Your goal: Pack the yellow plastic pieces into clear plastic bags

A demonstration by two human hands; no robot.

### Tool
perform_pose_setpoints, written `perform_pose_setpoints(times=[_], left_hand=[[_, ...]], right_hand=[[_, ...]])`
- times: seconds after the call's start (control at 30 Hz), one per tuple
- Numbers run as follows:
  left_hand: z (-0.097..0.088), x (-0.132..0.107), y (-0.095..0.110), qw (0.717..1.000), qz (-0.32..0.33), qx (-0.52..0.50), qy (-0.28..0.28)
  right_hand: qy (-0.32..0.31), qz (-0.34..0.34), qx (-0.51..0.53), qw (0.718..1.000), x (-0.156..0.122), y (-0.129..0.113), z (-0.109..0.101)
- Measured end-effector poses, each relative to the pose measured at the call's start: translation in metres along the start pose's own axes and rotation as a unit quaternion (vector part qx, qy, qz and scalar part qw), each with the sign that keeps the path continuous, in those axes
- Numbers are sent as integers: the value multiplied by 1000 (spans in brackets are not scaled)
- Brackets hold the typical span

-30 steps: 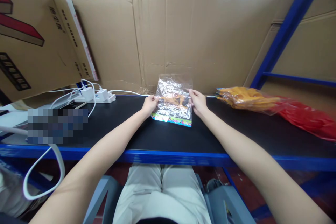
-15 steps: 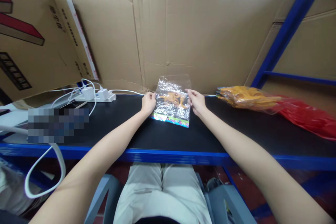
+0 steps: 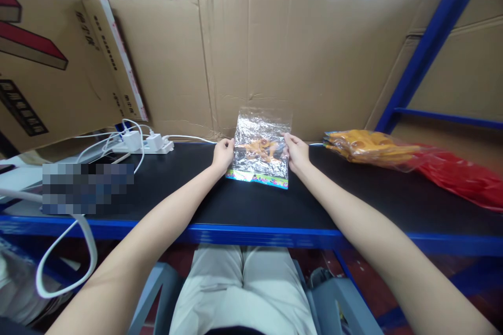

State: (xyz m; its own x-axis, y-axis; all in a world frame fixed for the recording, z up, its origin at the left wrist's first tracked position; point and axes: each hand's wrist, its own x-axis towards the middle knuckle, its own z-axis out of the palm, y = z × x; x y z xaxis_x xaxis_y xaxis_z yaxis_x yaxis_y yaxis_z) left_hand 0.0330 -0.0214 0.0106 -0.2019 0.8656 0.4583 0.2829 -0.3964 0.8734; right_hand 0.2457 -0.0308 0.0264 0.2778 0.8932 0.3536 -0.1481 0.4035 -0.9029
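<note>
A clear plastic bag (image 3: pixel 262 126) is stretched between my two hands above the black tabletop. Inside it lie orange pieces (image 3: pixel 262 149) whose kind I cannot make out, and a colourful printed strip runs along its near edge. My left hand (image 3: pixel 223 156) pinches the bag's left side. On the other side, my right hand (image 3: pixel 296 152) grips the right edge between thumb and fingers. Glare on the plastic hides part of the contents.
A bundle of clear bags with orange contents (image 3: pixel 361 145) lies at the right, against red plastic (image 3: pixel 459 175). On the left stand a power strip (image 3: pixel 165 146) with white chargers and looping cables. Cardboard (image 3: pixel 306 57) walls the back; a blue rail (image 3: pixel 259 234) edges the front.
The bag's right side has shifted slightly right together with my right hand, so the plastic looks spread a little wider. My left hand has barely moved.
</note>
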Motion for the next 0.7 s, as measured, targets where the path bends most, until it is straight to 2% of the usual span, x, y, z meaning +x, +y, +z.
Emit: perform_pose_setpoints(times=[0.07, 0.13, 0.23, 0.37, 0.5, 0.7], left_hand=[[-1, -1, 0, 999, -14, -26, -13], [-2, 0, 0, 999, -26, -40, 6], [-4, 3, 1, 995, -50, -57, 61], [-8, 8, 0, 990, -66, -67, 103], [-11, 10, -1, 993, -78, -59, 67], [-13, 13, -1, 992, -92, -87, 6]], right_hand=[[8, 16, 30, 999, -1, -3, 0], [-15, 60, 48, 997, -4, -6, 1], [-110, 138, 18, 984, -9, -10, 4], [-223, 178, -63, 956, -14, -11, 6], [-289, 163, -160, 930, -12, -11, 0], [-333, 125, -173, 919, -1, -8, -11]])
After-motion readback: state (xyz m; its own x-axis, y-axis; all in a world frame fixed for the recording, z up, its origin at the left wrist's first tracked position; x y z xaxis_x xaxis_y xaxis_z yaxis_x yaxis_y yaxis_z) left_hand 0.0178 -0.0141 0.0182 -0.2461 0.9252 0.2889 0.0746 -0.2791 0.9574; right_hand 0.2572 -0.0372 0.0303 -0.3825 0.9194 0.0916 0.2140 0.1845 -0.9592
